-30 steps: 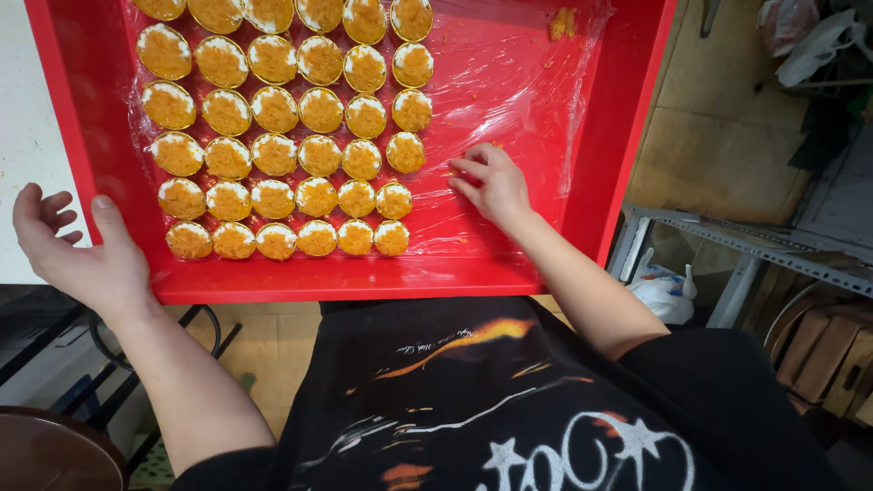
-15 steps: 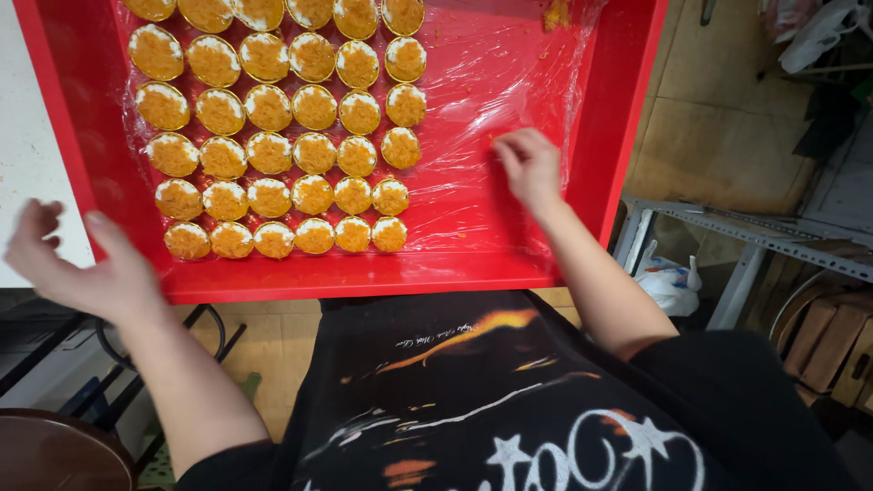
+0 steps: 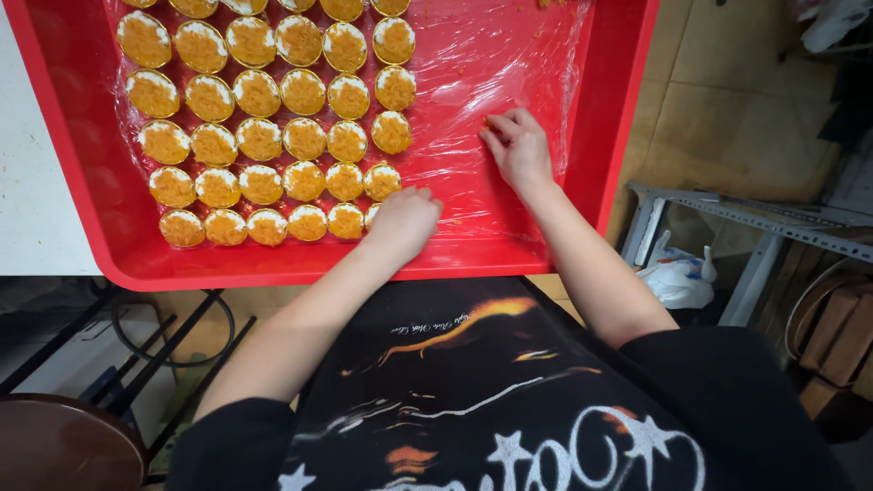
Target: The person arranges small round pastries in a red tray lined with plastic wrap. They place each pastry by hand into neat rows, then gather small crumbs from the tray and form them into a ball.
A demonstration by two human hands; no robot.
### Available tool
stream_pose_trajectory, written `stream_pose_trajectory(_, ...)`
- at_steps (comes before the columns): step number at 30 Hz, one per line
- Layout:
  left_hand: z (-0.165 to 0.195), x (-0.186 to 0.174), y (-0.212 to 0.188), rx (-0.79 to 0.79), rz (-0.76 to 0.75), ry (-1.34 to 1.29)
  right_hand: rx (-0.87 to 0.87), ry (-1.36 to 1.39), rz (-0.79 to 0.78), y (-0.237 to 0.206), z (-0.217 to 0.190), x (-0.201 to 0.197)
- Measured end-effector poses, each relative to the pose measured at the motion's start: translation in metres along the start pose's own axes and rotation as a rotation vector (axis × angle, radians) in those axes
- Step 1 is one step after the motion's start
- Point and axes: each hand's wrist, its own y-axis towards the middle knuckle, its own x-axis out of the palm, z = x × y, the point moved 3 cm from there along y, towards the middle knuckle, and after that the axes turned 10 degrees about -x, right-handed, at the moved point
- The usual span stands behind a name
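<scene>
A large red tray (image 3: 627, 109) lined with clear plastic film (image 3: 491, 64) holds several rows of round yellow-orange tartlets (image 3: 259, 141) on its left half. My left hand (image 3: 405, 218) lies curled over the tartlet at the right end of the nearest row, fingers closed around it. My right hand (image 3: 516, 145) rests palm down on the bare film to the right of the rows, fingertips pressing the film. Small orange crumbs lie near its fingers.
The tray lies on a white table (image 3: 36, 209) and overhangs its front edge. A grey metal rack (image 3: 727, 218) with a white plastic bag (image 3: 677, 277) stands at the right. A dark round stool (image 3: 64, 445) sits at the lower left.
My left hand has come in from outside the tray's left front corner to the end of the nearest row. My right hand has shifted rightward and farther up the film.
</scene>
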Motion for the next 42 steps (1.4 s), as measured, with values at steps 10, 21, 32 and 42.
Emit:
stream_pose_trajectory(10,0.000,0.057,0.037,0.161,-0.126,0.136,-0.157,-0.083,0.011,0.009,0.002,0.006)
stream_pose_trajectory(21,0.012,0.035,0.027,0.145,-0.070,0.030,-0.087,0.032,0.052,0.078,0.004,0.014)
stream_pose_trajectory(32,0.014,-0.103,-0.005,0.044,0.473,-0.575,-0.245,-0.016,0.030,0.103,-0.012,0.017)
stream_pose_trajectory(42,0.025,-0.066,-0.034,0.023,0.399,-0.705,-0.190,0.151,0.022,0.159,-0.010,0.018)
